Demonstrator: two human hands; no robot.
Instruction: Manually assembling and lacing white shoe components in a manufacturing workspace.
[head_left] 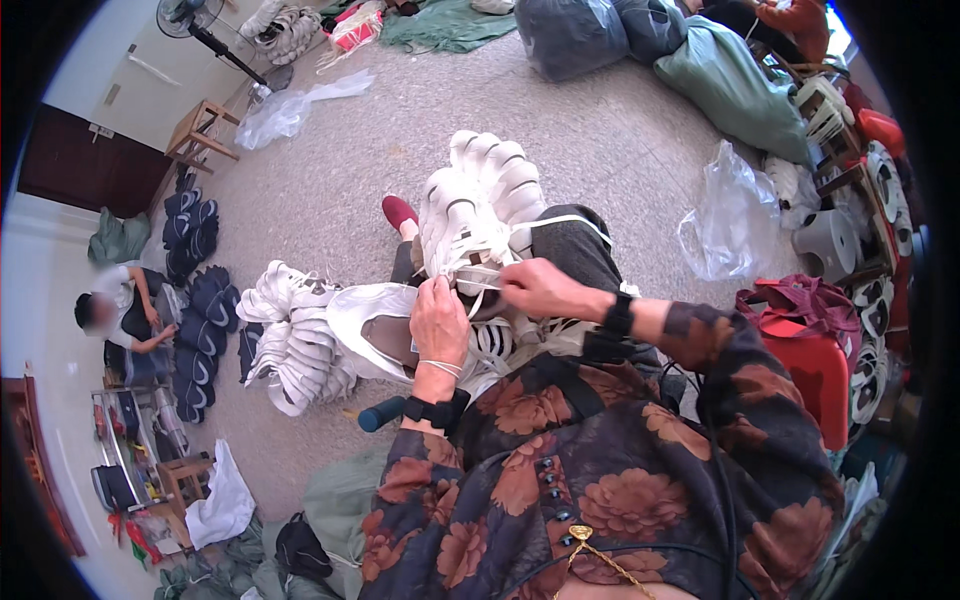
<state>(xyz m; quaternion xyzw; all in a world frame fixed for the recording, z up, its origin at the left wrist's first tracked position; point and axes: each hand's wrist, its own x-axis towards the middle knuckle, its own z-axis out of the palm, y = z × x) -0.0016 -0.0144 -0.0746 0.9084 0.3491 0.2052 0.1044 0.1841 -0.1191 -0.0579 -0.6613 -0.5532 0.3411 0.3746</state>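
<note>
A bundle of white shoe uppers (505, 180), nested one in another, rests on my lap, with pale laces crossing its near end. My left hand (440, 325) is closed at that near end, its fingertips pinched on a white lace (482, 272). To its right my right hand (545, 290) is closed too, its curled fingers on the lace; exactly where it passes between them is hard to see. Left of my left hand lies a single white upper with a brown lining (385, 335), opening upward. Beyond it sits another stack of white uppers (295, 345).
Stacks of dark blue uppers (205, 340) stand at the left near a seated person (135, 315). A red chair (810, 370) is close on my right, with a clear plastic bag (735, 215) on the floor beyond. Large filled sacks (735, 85) lie at the far right.
</note>
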